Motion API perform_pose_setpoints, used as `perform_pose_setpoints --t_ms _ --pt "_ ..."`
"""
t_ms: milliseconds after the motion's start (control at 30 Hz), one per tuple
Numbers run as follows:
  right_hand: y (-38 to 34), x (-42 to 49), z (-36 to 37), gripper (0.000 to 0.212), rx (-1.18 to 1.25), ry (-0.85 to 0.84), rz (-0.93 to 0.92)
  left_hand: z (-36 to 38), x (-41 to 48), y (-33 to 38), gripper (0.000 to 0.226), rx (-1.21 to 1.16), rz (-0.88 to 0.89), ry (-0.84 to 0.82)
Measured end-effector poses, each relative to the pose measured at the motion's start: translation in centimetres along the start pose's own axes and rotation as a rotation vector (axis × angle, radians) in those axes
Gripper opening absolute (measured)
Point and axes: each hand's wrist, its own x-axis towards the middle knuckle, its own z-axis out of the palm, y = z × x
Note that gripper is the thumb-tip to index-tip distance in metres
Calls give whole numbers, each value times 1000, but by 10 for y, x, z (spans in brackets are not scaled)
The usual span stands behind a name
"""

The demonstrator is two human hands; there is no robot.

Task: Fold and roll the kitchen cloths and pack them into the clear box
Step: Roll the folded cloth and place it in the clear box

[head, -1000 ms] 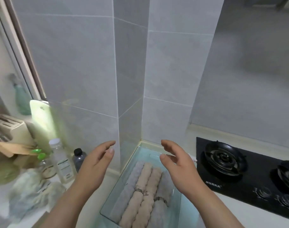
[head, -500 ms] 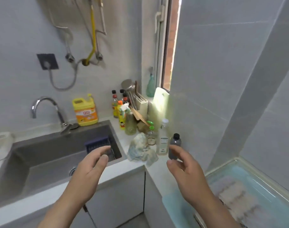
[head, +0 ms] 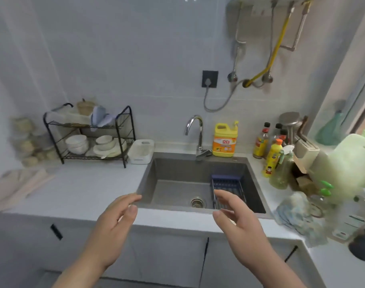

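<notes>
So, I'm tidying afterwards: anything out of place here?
A crumpled cloth lies bunched on the counter right of the sink; beige cloths lie loose at the far left.

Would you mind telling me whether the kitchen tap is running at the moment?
Off: no water falls from the tap into the sink.

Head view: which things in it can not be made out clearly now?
Clear box: outside the head view's frame.
Beige cloths: blurred, cut by the left edge; their number is unclear.
Clear bottle: blurred near the right edge; label unreadable.
Dark object: blurred, at the right edge; unidentifiable.
</notes>
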Motion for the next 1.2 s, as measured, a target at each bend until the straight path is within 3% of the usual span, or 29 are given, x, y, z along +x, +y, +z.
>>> perform_pose_setpoints --t_ms 200,367,467,800,1200 --pt "-48 27 117 42 -12 -161 -67 -122 -6 -49 37 -35 -69 151" --pt "-73 48 213 40 25 -226 -98 -202 -5 -88 18 -37 -107 224" --pt "-85 58 267 37 42 -297 -101 -242 -8 -110 26 -9 -146 280" --pt "-92 112 376 37 49 -480 -63 -304 5 -170 21 39 -282 394" --pt "-77 277 469 38 73 -597 -86 -344 145 -230 21 113 -389 499"
